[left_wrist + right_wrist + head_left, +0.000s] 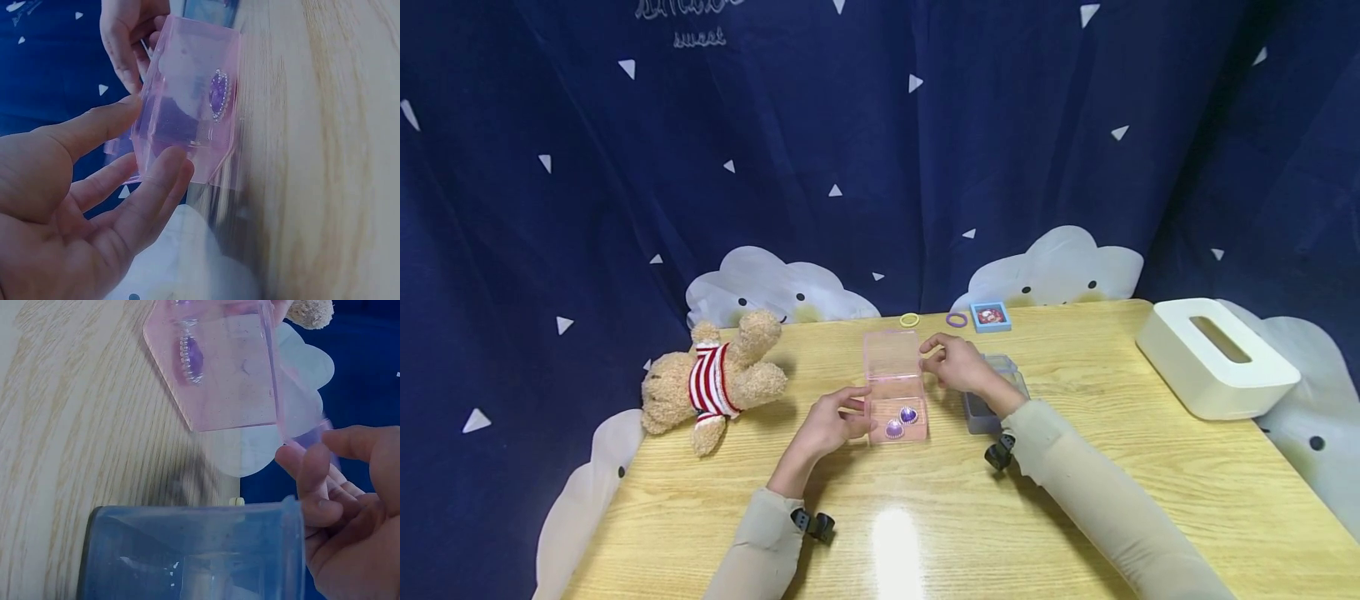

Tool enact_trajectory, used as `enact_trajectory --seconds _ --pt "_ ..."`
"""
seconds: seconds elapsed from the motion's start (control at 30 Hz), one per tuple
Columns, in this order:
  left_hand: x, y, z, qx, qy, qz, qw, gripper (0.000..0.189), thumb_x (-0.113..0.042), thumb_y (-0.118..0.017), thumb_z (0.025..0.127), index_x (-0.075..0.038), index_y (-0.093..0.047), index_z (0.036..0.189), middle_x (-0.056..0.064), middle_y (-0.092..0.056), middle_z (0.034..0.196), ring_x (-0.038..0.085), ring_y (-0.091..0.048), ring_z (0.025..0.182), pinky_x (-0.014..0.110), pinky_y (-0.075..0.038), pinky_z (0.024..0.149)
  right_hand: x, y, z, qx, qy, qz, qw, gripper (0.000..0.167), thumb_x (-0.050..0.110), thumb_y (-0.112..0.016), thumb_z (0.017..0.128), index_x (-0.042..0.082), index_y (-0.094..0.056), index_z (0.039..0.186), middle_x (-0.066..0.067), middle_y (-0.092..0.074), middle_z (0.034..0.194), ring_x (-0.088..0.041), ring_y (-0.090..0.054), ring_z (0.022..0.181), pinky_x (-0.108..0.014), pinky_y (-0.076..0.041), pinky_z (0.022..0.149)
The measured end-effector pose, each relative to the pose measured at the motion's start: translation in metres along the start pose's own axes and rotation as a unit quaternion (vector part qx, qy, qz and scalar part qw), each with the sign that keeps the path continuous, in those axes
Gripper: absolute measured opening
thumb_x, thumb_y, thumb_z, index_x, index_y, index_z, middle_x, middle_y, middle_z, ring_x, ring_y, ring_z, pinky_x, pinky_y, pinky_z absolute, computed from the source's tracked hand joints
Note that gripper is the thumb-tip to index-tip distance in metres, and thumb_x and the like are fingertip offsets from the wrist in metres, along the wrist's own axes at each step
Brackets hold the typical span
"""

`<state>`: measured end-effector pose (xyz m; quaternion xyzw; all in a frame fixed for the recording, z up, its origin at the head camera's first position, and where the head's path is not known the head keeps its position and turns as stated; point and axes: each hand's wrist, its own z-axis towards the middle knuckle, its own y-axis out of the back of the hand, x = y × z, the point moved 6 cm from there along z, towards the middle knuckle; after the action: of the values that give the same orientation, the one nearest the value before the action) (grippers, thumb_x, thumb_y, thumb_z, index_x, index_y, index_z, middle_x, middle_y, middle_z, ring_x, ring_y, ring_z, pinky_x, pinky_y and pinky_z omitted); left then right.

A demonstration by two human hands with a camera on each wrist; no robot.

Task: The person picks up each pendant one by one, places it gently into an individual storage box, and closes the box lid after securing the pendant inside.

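Note:
A pink transparent box (pixel 916 433) stands on the table with its hinged lid (pixel 891 354) raised towards the back. Two purple shell-shaped gems (pixel 894 429) with beaded rims lie inside it. At the box's left end, my left hand (pixel 833 423) touches the wall with its thumb and extended fingertips. My right hand (pixel 958 364) pinches the right edge of the lid; in the right wrist view its fingers (pixel 315 465) meet around that edge. Under my right forearm stands a clear grey-blue box (pixel 187 550), partly hidden by the arm in the head view.
A teddy bear (pixel 711 383) in a striped shirt lies at the left. Along the back edge are a yellow ring (pixel 910 319), a purple ring (pixel 957 320) and a small blue-framed square (pixel 991 317). A white tissue box (pixel 1217 358) stands at the right, before a blue curtain (pixel 880 150).

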<state>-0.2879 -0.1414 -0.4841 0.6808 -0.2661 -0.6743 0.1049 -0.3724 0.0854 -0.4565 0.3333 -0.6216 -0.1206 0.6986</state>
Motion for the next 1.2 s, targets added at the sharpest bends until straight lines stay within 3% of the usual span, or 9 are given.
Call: enact_trajectory --seconds 0.37,0.53,0.67,0.83,1.0,1.2 --pt "0.000 0.000 0.000 0.006 -0.006 0.000 1.0000 0.060 -0.015 -0.078 0.087 -0.012 -0.056 0.142 0.019 -0.067 0.123 0.035 -0.069 0.103 0.037 -0.059 0.080 0.004 0.002 -0.002 -0.014 0.036 -0.015 0.9992 0.017 0.018 -0.063 0.096 0.009 -0.067 0.109 -0.020 -0.075 0.092 -0.043 -0.068 0.065 -0.024 -0.045 0.051" --pt "-0.002 0.000 -0.001 0.011 -0.018 0.014 0.9997 0.060 -0.015 -0.078 0.086 -0.013 -0.056 0.142 0.019 -0.067 0.122 0.036 -0.069 0.104 0.038 -0.060 0.081 0.006 0.002 -0.003 -0.017 0.060 -0.021 0.9978 0.012 0.018 -0.063 0.096 0.011 -0.071 0.102 -0.010 -0.072 0.085 -0.040 -0.068 0.064 -0.024 -0.048 0.054" --pt "-0.001 0.001 0.000 0.005 -0.022 0.010 0.9997 0.060 -0.016 -0.080 0.085 -0.012 -0.057 0.141 0.019 -0.066 0.121 0.035 -0.069 0.104 0.038 -0.060 0.082 0.005 0.002 -0.004 -0.002 0.061 -0.007 0.9981 0.015 0.015 -0.060 0.096 0.008 -0.072 0.102 -0.004 -0.072 0.081 -0.037 -0.067 0.066 -0.024 -0.049 0.054" --pt "0.001 0.001 0.002 -0.001 -0.021 -0.004 0.9998 0.061 -0.016 -0.082 0.083 -0.009 -0.058 0.139 0.018 -0.067 0.121 0.033 -0.071 0.103 0.036 -0.061 0.081 0.007 0.001 -0.008 0.027 0.057 0.022 0.9978 0.020 0.013 -0.056 0.097 0.004 -0.072 0.105 -0.006 -0.074 0.084 -0.038 -0.065 0.067 -0.026 -0.050 0.054" --pt "-0.001 0.002 0.001 -0.001 -0.027 0.000 0.9996 0.061 -0.017 -0.082 0.083 -0.008 -0.059 0.138 0.018 -0.067 0.122 0.033 -0.071 0.102 0.035 -0.061 0.080 0.011 0.002 -0.013 0.040 0.056 0.025 0.9973 0.024 0.019 -0.052 0.103 0.007 -0.072 0.104 -0.011 -0.075 0.088 -0.041 -0.064 0.070 -0.023 -0.046 0.051" --pt "0.000 0.003 0.001 0.002 -0.029 -0.002 0.9996 0.060 -0.015 -0.082 0.082 -0.007 -0.059 0.137 0.020 -0.066 0.124 0.033 -0.071 0.102 0.033 -0.061 0.079 0.014 0.001 -0.018 0.052 0.056 0.015 0.9970 0.030 0.027 -0.050 0.104 0.007 -0.072 0.103 -0.007 -0.075 0.088 -0.036 -0.065 0.070 -0.024 -0.045 0.054"
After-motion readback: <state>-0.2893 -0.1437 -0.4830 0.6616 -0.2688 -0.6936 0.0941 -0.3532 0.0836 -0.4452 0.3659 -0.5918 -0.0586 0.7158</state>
